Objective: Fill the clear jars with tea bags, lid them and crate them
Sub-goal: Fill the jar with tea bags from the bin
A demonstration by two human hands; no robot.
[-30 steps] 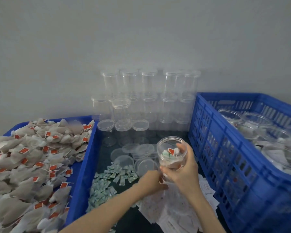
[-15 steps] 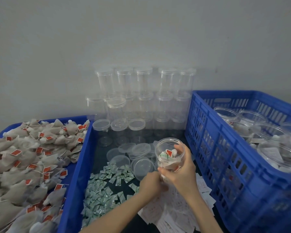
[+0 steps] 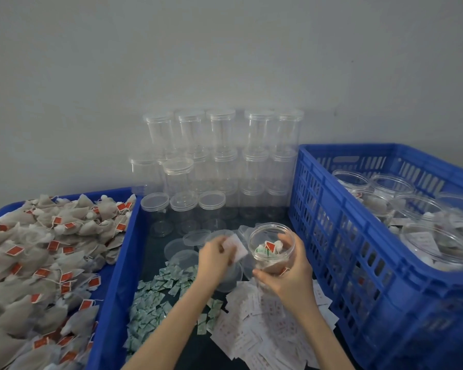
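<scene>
- Head view: the right hand grips an open clear jar, fingers curled round its wall and thumb on the near side; the jar is held above the dark table, just left of the blue crate.
- Inside the jar lie tea bags with a red tag and a green-printed sachet showing near the top.
- The left hand pinches a white paper slip between thumb and fingers, just beside the jar's rim on its left; what is printed on the slip seems too blurred to read.
- Loose clear lids lie flat on the table behind the left hand.
- A scatter of small green sachets lies under and left of the left forearm, and a heap of white slips lies below both wrists.
- Empty lidded jars stand stacked in rows against the wall, with three shorter ones in front.
- The blue crate on the right holds filled jars.
- A blue tray on the left is heaped with tea bags bearing red tags.
</scene>
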